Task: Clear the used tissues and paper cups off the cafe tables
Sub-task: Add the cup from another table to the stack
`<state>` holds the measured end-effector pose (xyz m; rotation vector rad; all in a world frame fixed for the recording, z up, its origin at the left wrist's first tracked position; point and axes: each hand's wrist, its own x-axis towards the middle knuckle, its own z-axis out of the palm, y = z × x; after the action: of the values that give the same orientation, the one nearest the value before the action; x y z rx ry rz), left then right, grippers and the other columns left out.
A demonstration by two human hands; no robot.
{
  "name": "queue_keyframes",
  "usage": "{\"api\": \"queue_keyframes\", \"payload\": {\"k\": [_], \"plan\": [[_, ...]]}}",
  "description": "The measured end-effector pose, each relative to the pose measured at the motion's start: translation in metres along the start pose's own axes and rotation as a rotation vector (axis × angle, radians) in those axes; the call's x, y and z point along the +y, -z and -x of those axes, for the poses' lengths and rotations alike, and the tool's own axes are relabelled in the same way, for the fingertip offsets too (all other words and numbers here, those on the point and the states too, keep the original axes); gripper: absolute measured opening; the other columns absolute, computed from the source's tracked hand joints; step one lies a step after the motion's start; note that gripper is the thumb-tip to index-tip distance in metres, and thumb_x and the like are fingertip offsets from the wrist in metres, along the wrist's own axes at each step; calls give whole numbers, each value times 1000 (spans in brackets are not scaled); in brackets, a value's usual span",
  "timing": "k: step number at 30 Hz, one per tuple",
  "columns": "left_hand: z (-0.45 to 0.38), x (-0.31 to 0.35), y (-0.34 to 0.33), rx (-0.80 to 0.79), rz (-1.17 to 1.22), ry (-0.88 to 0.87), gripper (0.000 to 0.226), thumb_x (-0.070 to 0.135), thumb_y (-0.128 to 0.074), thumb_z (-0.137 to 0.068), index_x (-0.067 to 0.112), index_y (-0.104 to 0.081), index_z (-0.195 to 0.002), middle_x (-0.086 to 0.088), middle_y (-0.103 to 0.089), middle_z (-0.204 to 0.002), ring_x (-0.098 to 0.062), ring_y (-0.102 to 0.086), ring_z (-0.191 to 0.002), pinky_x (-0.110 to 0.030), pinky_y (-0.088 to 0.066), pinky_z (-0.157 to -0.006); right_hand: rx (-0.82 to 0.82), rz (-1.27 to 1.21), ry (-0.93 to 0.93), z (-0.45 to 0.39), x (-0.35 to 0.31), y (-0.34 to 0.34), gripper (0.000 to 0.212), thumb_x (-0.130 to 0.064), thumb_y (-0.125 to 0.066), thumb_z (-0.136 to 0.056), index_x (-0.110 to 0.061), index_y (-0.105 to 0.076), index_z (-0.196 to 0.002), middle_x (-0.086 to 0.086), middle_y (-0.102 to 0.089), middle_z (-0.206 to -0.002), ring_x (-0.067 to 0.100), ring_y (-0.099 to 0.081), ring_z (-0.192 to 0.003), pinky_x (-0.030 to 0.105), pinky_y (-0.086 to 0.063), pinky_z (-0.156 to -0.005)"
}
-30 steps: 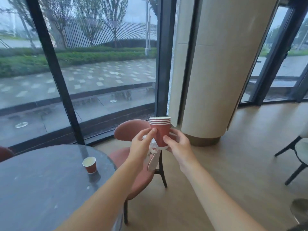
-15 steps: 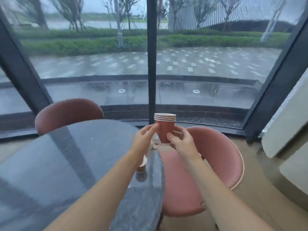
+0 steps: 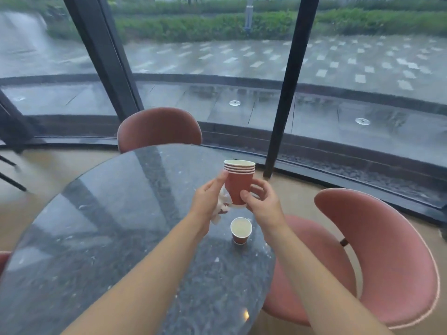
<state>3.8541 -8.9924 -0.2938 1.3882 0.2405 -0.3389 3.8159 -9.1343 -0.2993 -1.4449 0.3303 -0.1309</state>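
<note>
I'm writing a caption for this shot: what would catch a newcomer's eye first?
A stack of red paper cups held up between both hands, left hand also holding crumpled tissue. Just below, a single cup stands on the dark round table, pink chairs alongside.

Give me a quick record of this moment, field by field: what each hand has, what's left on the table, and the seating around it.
left hand: left hand holds crumpled white tissues, fingertips against the cup stack
right hand: right hand grips a nested stack of red paper cups, upright, above the table
left on table: one single red paper cup, upright, apart from both hands
table: round dark stone table
seating: pink chair on the far side, pink chair to the right
</note>
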Motion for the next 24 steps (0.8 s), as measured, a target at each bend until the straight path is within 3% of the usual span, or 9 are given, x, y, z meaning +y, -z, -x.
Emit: {"api": "queue_keyframes", "payload": {"k": [2, 5, 9, 12, 15, 17, 19, 21, 24], "plan": [[-9, -4, 1, -7, -8, 20, 64, 73, -75, -74, 18, -80, -106, -8, -72, -83, -20, -56, -52, -23, -42, -44, 10, 31, -4, -6, 8, 0, 35, -2, -69, -93, -11, -57, -125, 12, -67, -125, 22, -68, -109, 34, -57, -91], [-16, -13, 1, -35, -99, 83, 68, 77, -67, -79, 17, -79, -109, -10, -76, -87, -21, -64, -64, -25, -49, -52, 9, 129, -1, -13, 26, 7, 34, 1, -68, -91, -12, -55, -120, 12, -67, -124, 18, -68, -105, 28, -57, -89], [-29, -34, -3, -71, -58, 166, 51, 58, -65, -93, 8, -74, -98, -7, -69, -63, -15, -60, -41, -17, -44, -40, 12, 261, -4, -17, 62, 13, 44, 1, -69, -88, -14, -49, -125, 6, -66, -120, 23, -65, -114, 40, -54, -100], [-45, -66, -2, -54, -24, 179, 43, 44, -65, -99, 2, -74, -103, -10, -69, -64, -16, -61, -43, -17, -45, -41, 20, 356, -21, -24, 95, 14, 49, -4, -70, -86, -18, -49, -128, -6, -65, -116, 18, -64, -115, 40, -51, -103], [-60, -100, 3, -3, 53, 168, 25, 29, -66, -101, 6, -74, -95, -4, -72, -61, -14, -64, -43, -15, -43, -40, 61, 411, -50, -30, 129, 16, 48, -4, -71, -84, -21, -53, -125, -7, -67, -117, 17, -63, -117, 44, -50, -104], [-71, -122, 9, 54, 20, 155, 18, 27, -68, -99, 14, -78, -93, 1, -74, -64, -12, -64, -49, -22, -47, -50, 67, 442, -70, -32, 150, 17, 42, -9, -72, -85, -22, -55, -121, -10, -68, -117, 14, -63, -118, 44, -50, -104], [-80, -141, 13, 81, 9, 159, 16, 23, -68, -100, 13, -79, -104, 5, -76, -68, -11, -65, -54, -25, -48, -56, 75, 461, -90, -33, 165, 16, 39, -16, -74, -87, -21, -58, -121, -10, -68, -120, 13, -62, -119, 44, -50, -102], [-87, -154, 16, 92, 21, 172, 23, 16, -65, -101, 7, -76, -120, 5, -78, -78, -5, -71, -60, -20, -55, -54, 90, 458, -111, -33, 176, 15, 42, -19, -75, -86, -21, -58, -124, -7, -65, -125, 13, -61, -121, 44, -50, -103], [-92, -165, 19, 71, 27, 195, 26, 12, -62, -103, 9, -74, -126, 1, -79, -98, 1, -75, -72, -15, -56, -59, 90, 437, -132, -33, 188, 14, 49, -17, -75, -84, -21, -55, -128, -4, -61, -130, 9, -60, -121, 45, -52, -102]]}}
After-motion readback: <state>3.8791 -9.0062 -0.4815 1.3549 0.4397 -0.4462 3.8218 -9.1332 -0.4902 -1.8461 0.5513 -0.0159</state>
